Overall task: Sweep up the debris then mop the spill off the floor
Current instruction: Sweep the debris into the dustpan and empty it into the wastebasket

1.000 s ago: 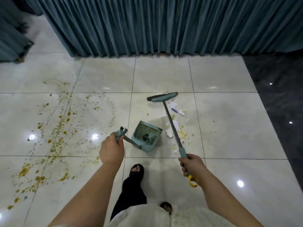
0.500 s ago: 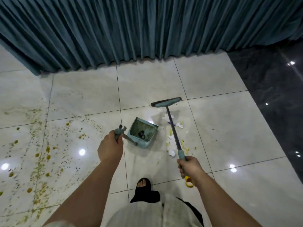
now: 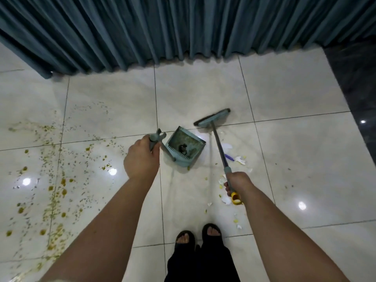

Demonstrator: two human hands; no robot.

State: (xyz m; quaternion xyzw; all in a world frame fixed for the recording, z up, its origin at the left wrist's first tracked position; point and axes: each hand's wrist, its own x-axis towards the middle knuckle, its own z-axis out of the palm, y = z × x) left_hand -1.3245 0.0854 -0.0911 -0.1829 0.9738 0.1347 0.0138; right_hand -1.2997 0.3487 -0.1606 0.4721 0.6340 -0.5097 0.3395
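Broom shifted left of debris; right hand grips it, left hand grips dustpan.

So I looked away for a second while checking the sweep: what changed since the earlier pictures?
The broom head went a bit farther out and right, onto the tile seam. The dustpan seems carried forward, now beside the far debris. The rear foot stepped level with the other. Unchanged: left hand grips dustpan handle, right hand the broom; spill unmopped.
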